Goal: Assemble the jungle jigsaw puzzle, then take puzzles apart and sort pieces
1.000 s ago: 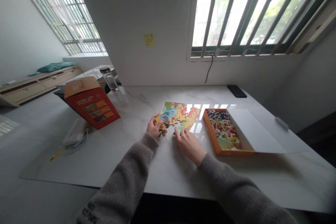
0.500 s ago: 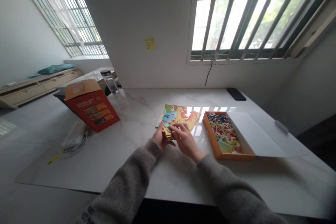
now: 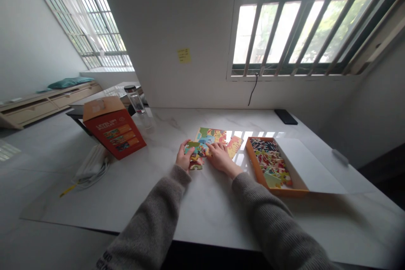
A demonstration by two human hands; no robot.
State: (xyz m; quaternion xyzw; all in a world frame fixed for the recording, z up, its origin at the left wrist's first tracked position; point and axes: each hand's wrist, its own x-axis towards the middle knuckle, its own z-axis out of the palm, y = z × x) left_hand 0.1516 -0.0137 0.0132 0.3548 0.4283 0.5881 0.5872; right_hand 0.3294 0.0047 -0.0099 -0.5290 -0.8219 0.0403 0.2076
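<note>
A partly assembled jigsaw puzzle (image 3: 236, 144) lies on the table in front of me, with a blue animal and an orange one on a yellow ground. My left hand (image 3: 183, 158) is closed around several loose puzzle pieces (image 3: 193, 147) just left of the puzzle's near edge. My right hand (image 3: 220, 157) rests palm down over the puzzle's near side, fingers stretched out and fingertips touching it. Whatever lies beneath that palm is hidden. Below the left hand's fingers shows one more puzzle piece (image 3: 196, 167); whether it is held or on the table I cannot tell.
To the right stands an open orange box (image 3: 255, 166) of puzzle pieces, its white flap spread out. A red puzzle carton (image 3: 122, 135), a power strip with cable (image 3: 90, 168) and a glass bottle (image 3: 136, 100) are at left. A black phone (image 3: 285, 117) lies at the back right.
My hands have moved apart: the left has shifted left with its pieces tilted up, and the right has gone from the stack of pieces to lying flat on the puzzle.
</note>
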